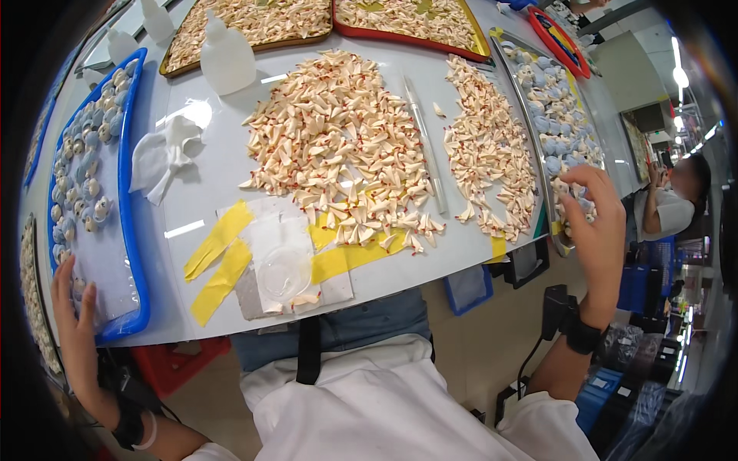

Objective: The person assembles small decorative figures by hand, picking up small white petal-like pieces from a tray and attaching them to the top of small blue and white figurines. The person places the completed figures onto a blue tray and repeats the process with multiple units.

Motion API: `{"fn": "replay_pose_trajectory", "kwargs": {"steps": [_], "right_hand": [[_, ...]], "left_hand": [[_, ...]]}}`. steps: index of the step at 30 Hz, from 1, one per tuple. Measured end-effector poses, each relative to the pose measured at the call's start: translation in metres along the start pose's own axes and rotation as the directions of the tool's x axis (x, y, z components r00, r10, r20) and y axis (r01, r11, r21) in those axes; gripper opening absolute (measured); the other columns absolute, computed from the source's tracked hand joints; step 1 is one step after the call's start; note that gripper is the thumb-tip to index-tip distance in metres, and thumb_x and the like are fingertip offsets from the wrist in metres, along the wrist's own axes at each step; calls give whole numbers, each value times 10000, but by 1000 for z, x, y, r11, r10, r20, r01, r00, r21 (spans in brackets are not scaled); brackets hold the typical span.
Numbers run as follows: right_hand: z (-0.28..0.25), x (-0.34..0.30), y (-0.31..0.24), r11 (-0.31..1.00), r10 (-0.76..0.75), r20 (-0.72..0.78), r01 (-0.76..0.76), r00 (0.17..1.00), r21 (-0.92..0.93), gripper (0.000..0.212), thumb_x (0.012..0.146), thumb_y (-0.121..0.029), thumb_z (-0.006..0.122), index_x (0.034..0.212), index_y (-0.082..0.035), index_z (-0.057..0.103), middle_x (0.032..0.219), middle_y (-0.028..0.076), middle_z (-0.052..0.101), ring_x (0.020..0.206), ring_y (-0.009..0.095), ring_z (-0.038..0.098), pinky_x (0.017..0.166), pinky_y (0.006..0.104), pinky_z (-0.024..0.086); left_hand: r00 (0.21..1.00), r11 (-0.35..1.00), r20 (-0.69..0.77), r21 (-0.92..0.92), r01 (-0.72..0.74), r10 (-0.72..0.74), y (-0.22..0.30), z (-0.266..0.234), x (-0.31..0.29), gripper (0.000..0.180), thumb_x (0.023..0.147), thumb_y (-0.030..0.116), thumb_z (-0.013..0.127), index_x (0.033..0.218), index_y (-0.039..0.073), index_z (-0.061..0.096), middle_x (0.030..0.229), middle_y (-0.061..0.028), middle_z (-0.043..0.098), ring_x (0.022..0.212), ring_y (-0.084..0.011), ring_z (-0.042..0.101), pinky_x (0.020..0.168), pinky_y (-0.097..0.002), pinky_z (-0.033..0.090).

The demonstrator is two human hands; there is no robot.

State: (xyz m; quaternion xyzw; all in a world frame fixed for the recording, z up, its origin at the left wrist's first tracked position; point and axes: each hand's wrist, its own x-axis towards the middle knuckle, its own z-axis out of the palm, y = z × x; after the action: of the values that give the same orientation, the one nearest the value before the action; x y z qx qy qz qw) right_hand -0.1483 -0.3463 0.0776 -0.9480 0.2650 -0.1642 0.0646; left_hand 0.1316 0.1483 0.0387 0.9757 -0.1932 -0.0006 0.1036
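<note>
My left hand [75, 338] is at the near left corner of a blue tray [141, 261], fingers apart over its inner edge. Small round blue-and-cream figures [83, 180] lie in that tray, one showing close to my fingertips. On the right, my right hand [601, 227] reaches over a metal tray [529, 115] of similar blue-and-cream figures [561, 115]. Its thumb and forefinger are curved and spread, with no held piece visible between them. Between the hands, a big heap of cream, pointed pieces with red tips [338, 138] covers the table, beside a smaller heap [492, 146].
A clear shallow dish [284, 273] sits on white paper among yellow tape strips [223, 280]. A slim clear stick [425, 142] lies between the heaps. A white cloth [164, 157], a squeeze bottle [227, 58] and filled trays [327, 34] stand farther back. Another person [673, 203] sits at right.
</note>
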Motion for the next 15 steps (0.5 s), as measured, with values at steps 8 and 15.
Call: {"fn": "replay_pose_trajectory", "kwargs": {"steps": [8, 15], "right_hand": [[36, 24, -30, 975, -91, 111, 66, 990, 212, 121, 711, -6, 579, 831, -15, 577, 786, 127, 550, 716, 321, 541, 639, 346, 425], [39, 26, -30, 962, -38, 38, 27, 999, 271, 72, 715, 21, 576, 786, 4, 579, 739, 122, 570, 653, 255, 566, 588, 301, 435]], "left_hand": [[993, 994, -113, 100, -33, 44, -29, 3, 23, 352, 864, 198, 535, 1184, 60, 489, 1139, -116, 469, 1081, -234, 443, 894, -327, 362], [986, 947, -32, -285, 147, -163, -15, 0, 5, 194, 822, 97, 561, 1007, 51, 521, 924, -3, 452, 782, -112, 428, 706, -233, 370]]}}
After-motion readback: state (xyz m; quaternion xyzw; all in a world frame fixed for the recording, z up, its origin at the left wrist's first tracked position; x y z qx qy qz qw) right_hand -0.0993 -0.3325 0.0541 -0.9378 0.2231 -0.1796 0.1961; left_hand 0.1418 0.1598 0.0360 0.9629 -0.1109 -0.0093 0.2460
